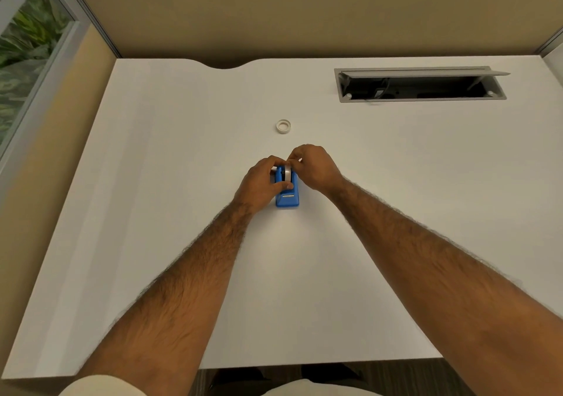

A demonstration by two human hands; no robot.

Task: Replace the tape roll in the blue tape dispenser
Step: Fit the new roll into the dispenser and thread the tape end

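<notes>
The blue tape dispenser (287, 198) stands on the white desk (182, 158) near its middle, cutter end toward me. A clear tape roll (287, 173) sits upright in its cradle. My left hand (262, 182) wraps the dispenser's left side, thumb across its top. My right hand (313, 165) pinches the top of that roll from the right with thumb and fingertips. A second small white tape roll (283, 126) lies flat on the desk just beyond my hands, untouched.
An open grey cable tray (420, 84) is sunk into the desk at the back right. Tan partition walls close the back. A window with plants is at the far left.
</notes>
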